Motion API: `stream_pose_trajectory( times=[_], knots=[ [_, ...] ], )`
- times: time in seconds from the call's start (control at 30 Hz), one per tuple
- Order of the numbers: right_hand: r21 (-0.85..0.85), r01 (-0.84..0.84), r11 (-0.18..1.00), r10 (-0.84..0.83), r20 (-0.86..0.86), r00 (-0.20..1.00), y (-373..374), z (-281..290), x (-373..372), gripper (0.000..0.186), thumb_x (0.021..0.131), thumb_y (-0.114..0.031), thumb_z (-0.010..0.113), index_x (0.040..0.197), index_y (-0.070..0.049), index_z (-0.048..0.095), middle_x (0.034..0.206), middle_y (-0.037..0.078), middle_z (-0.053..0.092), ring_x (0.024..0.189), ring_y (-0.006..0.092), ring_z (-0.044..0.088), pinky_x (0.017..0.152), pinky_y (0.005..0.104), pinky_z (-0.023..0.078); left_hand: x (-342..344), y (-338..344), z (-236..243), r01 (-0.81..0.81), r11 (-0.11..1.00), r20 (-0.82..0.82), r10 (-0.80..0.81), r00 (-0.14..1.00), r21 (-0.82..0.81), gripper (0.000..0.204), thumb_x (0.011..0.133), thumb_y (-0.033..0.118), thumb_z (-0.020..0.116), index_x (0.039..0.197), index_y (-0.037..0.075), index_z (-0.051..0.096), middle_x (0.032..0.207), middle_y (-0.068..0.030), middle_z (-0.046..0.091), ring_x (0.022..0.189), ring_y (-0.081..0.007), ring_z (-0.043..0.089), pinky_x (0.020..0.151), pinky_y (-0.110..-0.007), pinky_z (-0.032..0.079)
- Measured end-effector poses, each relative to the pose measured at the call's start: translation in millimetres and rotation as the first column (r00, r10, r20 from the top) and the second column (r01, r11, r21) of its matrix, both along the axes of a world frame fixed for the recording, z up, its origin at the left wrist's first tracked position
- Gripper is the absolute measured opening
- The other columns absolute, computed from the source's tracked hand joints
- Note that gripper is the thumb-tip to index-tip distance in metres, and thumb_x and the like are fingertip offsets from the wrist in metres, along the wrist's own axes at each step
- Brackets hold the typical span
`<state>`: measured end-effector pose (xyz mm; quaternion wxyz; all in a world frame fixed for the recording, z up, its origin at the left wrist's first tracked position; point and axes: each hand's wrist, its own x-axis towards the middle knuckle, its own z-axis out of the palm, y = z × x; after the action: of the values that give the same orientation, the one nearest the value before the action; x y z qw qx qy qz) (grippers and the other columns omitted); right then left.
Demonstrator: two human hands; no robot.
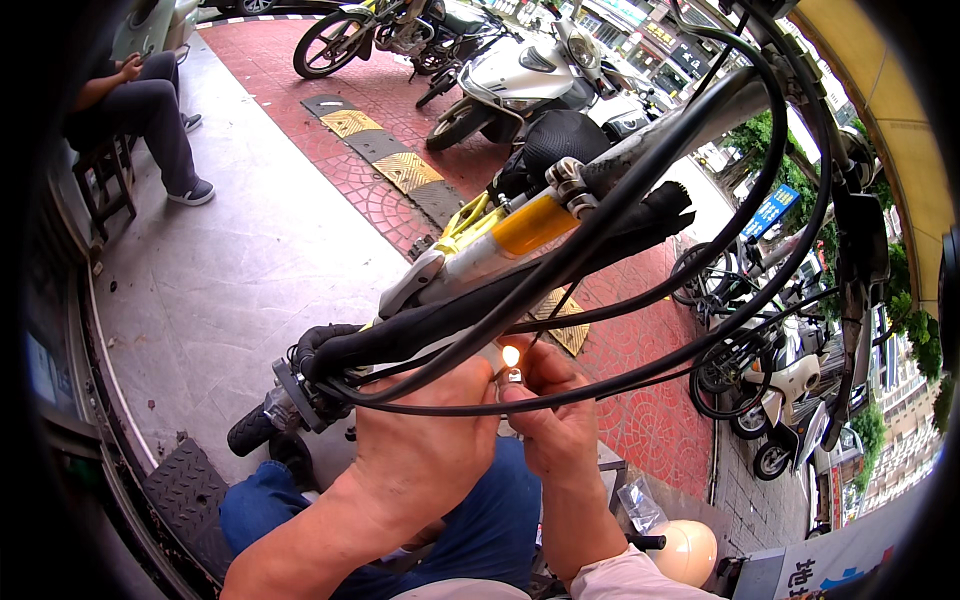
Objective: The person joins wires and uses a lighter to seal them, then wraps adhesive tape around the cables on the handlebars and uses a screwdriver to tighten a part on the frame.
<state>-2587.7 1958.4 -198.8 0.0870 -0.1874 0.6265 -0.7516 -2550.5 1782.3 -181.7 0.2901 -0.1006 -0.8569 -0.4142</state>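
Observation:
An electric scooter's slanted silver stem [460,270] with a yellow band and black cables [700,355] looping over it spans the middle. Beneath the cables my right hand [550,415] is closed on a small lighter [514,393], its flame lit. My left hand [430,420] is right beside the flame, fingers curled and mostly turned away; what they hold is hidden. A black sleeved bundle [420,320] runs just above both hands. The scooter's small black wheel [247,430] is at lower left, near my legs in blue jeans.
A person [160,140] sits on a stool at upper left on pale paving [190,300]. Parked motorbikes and scooters [500,85] line the red paving behind yellow-black bumps [390,165]; more bikes stand at right. A cream helmet [688,550] and plastic bag [643,505] are at lower right.

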Motion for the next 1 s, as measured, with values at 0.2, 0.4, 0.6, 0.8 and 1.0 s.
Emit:
stream_pose_trajectory(
  times=[0.2,0.4,0.6,0.8,1.0],
  knots=[
    [0.017,0.043,0.999,-0.043,0.0,0.999,-1.8,-3.1,-1.6,0.061,0.096,-0.015,0.078,0.148,0.008,0.054,0.105,0.001,0.062,0.095,0.0071,0.059,0.086,0.0216,0.048,0.0,-0.3,-2.7,-0.001,1.0,0.001,0.001,1.0,-0.009,0.003,0.086,0.006,0.07,0.086,0.003,0.069,0.075,-0.0139,0.063,0.067,-0.0358,0.068,0.059,-0.044,0.052],
    [0.054,0.041,0.998,-0.04,-0.019,0.999,1.0,-2.4,-0.9,0.062,0.095,-0.017,0.079,0.147,0.008,0.055,0.101,-0.002,0.059,0.092,0.0055,0.056,0.082,0.0205,0.046,1.2,-0.1,-0.3,0.011,1.0,0.019,-0.01,1.0,-0.021,0.002,0.086,0.005,0.069,0.088,0.004,0.068,0.076,-0.0139,0.063,0.068,-0.0356,0.068,0.059,-0.044,0.052],
    [0.039,0.066,0.997,-0.066,-0.004,0.998,-1.3,1.8,0.5,0.062,0.095,-0.016,0.079,0.147,0.007,0.056,0.098,-0.003,0.058,0.088,0.0041,0.054,0.078,0.0195,0.044,1.6,-0.2,-1.3,0.009,1.0,0.021,-0.009,1.0,-0.016,0.002,0.086,0.004,0.069,0.087,0.004,0.067,0.076,-0.0143,0.063,0.068,-0.0357,0.068,0.059,-0.045,0.052],
    [0.028,0.108,0.994,-0.107,-0.035,0.994,1.3,7.7,-2.8,0.06,0.094,-0.013,0.078,0.146,0.006,0.057,0.095,-0.004,0.059,0.086,0.004,0.054,0.076,0.02,0.044,2.2,-0.3,-1.0,0.021,1.0,0.028,-0.02,0.999,-0.005,0.004,0.085,0.004,0.071,0.087,0.003,0.067,0.076,-0.015,0.064,0.068,-0.0361,0.068,0.06,-0.044,0.052],
    [0.015,0.106,0.994,-0.106,-0.012,0.994,3.0,9.8,0.2,0.058,0.093,-0.01,0.077,0.145,0.007,0.057,0.1,0.0,0.064,0.087,0.0046,0.056,0.077,0.0199,0.046,2.0,-0.1,-3.2,0.023,1.0,0.029,-0.023,0.999,0.012,0.007,0.085,0.005,0.073,0.087,0.003,0.067,0.076,-0.0152,0.066,0.067,-0.0361,0.068,0.059,-0.044,0.052]
  ],
)
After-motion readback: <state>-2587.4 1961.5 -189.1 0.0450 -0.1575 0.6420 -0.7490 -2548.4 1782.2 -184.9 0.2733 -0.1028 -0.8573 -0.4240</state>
